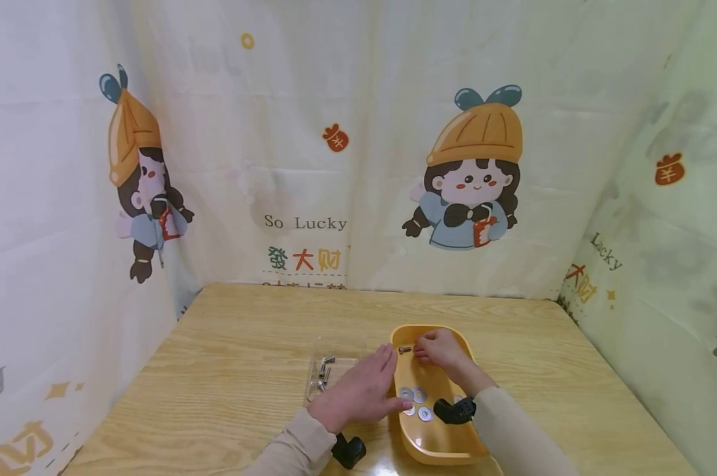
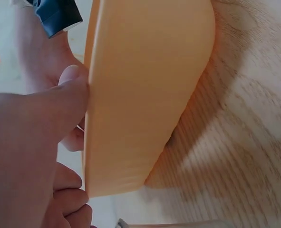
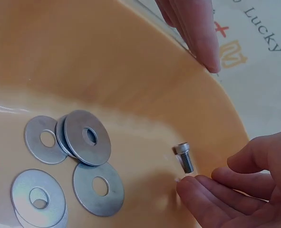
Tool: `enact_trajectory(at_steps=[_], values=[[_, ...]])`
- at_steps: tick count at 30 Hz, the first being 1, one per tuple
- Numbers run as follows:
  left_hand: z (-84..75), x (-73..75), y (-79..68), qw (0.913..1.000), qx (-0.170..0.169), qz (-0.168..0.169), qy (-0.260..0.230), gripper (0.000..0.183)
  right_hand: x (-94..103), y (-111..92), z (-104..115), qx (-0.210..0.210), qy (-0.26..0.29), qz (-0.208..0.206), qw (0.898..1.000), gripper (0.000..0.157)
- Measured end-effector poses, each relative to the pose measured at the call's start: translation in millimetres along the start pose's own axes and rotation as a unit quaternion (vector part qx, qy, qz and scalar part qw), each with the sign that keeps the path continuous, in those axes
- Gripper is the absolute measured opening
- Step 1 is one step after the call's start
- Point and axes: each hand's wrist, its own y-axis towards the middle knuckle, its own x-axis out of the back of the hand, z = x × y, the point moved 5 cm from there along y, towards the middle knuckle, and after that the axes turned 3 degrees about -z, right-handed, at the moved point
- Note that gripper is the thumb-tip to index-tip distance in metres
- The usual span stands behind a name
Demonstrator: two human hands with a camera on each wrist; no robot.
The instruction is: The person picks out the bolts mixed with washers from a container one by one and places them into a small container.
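My left hand [image 1: 361,390] rests with extended fingers against the left rim of a yellow plastic tub [image 1: 438,457]; in the left wrist view its thumb touches the tub's outer wall [image 2: 140,95] at the rim. Inside the tub, toward the far end, is my right hand [image 1: 444,352], its fingers slightly bent. A socket-head bolt [image 3: 184,157] lies on the tub floor just beyond those fingertips, with nothing visibly held between them. Several flat metal washers [image 3: 83,190] lie nearby in the tub, some overlapping.
Left of the tub stands a clear plastic box [image 1: 308,382] with several bolts [image 1: 327,374] in it, partly covered by my left forearm and hand. Wooden tabletop [image 1: 227,370] lies around both containers. Printed curtains [image 1: 370,185] enclose the back and sides.
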Motion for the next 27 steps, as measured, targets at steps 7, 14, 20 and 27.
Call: enact_trajectory(at_steps=[7,14,20,27], values=[[-1.0,-0.6,0.4,0.9998,-0.009,0.000,0.019,0.086,-0.1,0.7,1.0,0.000,-0.025,0.001,1.000,0.029],[-2.0,0.2,-0.8,0.9998,-0.005,0.005,0.016,0.086,-4.6,1.2,1.1,0.004,-0.013,0.005,1.000,0.028],[-1.8,-1.4,0.2,0.9998,-0.005,0.001,0.021,0.087,-7.9,0.7,1.1,0.007,-0.011,0.003,1.000,0.027],[-0.6,-2.5,1.2,0.9994,-0.009,0.002,0.032,0.088,-12.2,-1.6,1.5,0.014,-0.009,0.002,1.000,0.026]])
